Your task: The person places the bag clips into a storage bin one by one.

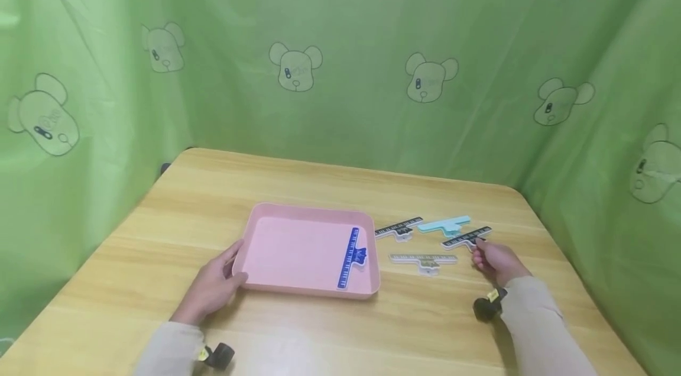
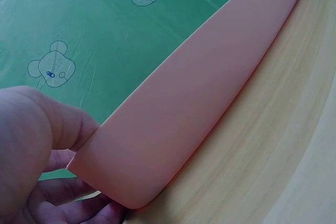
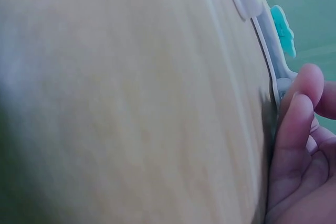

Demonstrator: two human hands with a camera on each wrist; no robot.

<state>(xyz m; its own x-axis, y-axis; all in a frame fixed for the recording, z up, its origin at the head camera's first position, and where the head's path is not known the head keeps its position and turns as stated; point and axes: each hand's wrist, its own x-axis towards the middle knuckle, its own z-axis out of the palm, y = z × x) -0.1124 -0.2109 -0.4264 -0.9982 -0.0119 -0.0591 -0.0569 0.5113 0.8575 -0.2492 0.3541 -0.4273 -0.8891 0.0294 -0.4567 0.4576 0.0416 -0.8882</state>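
Clips in and beside the pink tray, green curtain around the table

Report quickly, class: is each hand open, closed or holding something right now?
Left hand: closed, gripping the pink tray at its left side.
Right hand: closed, pinching a black piano-key clip.

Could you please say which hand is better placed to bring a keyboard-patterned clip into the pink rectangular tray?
Probably the right hand: it pinches a black clip, while the left hand holds the tray.
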